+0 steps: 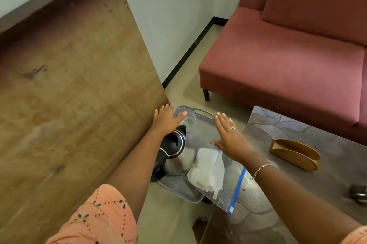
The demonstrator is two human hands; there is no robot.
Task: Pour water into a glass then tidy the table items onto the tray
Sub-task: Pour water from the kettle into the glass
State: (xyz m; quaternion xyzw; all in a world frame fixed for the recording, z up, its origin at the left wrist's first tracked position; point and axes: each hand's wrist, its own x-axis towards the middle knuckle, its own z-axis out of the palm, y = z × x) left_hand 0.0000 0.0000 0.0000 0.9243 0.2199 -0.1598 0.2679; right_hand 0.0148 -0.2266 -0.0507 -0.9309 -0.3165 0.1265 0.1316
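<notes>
A grey tray (204, 113) with a perforated rim sticks out past the left end of the stone-patterned table (297, 136). On it stand a steel kettle (176, 152) with a black lid and handle, and a clear glass (189, 119) at the far end. A clear zip bag (212, 168) with white tissue inside and a blue strip lies across the tray's near right side and onto the table. My left hand (167, 119) hovers flat above the kettle, thumb over the glass. My right hand (231, 138) is spread flat above the tray's right edge, holding nothing.
A wooden napkin holder (296, 152) lies on the table to the right. A small metal object (359, 194) sits at the right frame edge. A pink sofa (288, 55) stands behind the table. A large wooden panel (69, 84) fills the left.
</notes>
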